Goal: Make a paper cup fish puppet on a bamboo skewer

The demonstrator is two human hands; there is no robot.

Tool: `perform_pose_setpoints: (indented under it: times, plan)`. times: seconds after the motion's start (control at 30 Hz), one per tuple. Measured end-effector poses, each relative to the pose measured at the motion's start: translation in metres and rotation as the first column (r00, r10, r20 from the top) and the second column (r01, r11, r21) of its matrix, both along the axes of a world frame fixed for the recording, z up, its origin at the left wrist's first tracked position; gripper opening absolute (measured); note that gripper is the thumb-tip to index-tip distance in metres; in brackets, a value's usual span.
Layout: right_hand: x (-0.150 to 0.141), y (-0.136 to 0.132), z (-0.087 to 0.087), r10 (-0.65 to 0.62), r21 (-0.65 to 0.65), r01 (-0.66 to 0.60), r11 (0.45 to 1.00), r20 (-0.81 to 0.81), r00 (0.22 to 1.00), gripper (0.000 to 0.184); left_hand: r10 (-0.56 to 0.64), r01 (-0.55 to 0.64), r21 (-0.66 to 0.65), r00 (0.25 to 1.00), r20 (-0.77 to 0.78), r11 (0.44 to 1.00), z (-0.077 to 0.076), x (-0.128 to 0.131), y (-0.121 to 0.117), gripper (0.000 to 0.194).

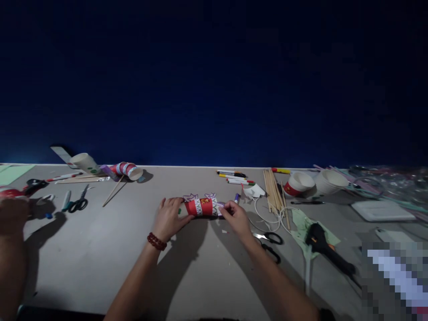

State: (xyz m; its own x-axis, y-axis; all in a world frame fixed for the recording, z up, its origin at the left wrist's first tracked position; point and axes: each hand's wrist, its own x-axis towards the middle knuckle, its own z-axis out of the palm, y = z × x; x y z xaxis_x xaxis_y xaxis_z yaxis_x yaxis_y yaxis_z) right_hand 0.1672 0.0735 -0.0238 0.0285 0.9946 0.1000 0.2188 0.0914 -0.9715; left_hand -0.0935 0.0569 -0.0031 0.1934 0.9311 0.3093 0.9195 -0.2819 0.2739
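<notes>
A red and white patterned paper cup piece (202, 207) lies on its side on the grey table (133, 249), with small cut-out paper shapes along its top. My left hand (171, 218), with a bead bracelet at the wrist, grips its left end. My right hand (236, 217) pinches its right end. Both hands have their fingers closed on it.
Black scissors (270, 245) and a black glue gun (326, 249) lie right of my right arm. Wooden sticks (274, 194), markers (236, 177) and paper cups (299, 183) sit behind. More cups (127, 170) and scissors (78, 203) lie at left. Another person's arm (11, 240) is at far left.
</notes>
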Motion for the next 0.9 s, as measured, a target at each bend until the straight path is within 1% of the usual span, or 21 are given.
perform_pose_setpoints:
  times: [0.3, 0.47, 0.57, 0.67, 0.8, 0.9]
  plan:
    - [-0.001, -0.002, 0.003, -0.013, -0.008, 0.013, 1.0, 0.004, 1.0, 0.027, 0.006, -0.007, -0.021, 1.0, -0.019, 1.0, 0.002, 0.001, -0.001, 0.05]
    - [0.004, 0.001, 0.007, -0.04, -0.012, 0.04, 0.999, -0.014, 0.999, 0.029, -0.004, 0.004, -0.012, 1.0, -0.008, 1.0, 0.001, 0.0, -0.001, 0.049]
    - [0.009, 0.005, 0.007, -0.024, -0.055, 0.022, 0.998, -0.038, 0.999, 0.03, -0.006, 0.006, -0.011, 1.0, -0.002, 1.0, 0.001, 0.0, -0.001, 0.049]
    - [0.012, 0.007, 0.005, 0.014, -0.121, -0.023, 0.992, -0.073, 0.997, 0.032, -0.005, 0.005, -0.02, 1.0, -0.001, 1.0, 0.001, 0.0, -0.001, 0.049]
    - [0.011, 0.007, 0.002, 0.07, -0.204, -0.094, 0.974, -0.124, 0.99, 0.033, 0.001, -0.001, -0.02, 1.0, -0.003, 1.0, 0.002, 0.0, -0.001, 0.05]
    - [0.01, 0.006, 0.001, 0.088, -0.248, -0.126, 0.961, -0.157, 0.984, 0.032, 0.001, -0.001, -0.006, 1.0, 0.008, 1.0, 0.002, 0.0, -0.001, 0.049]
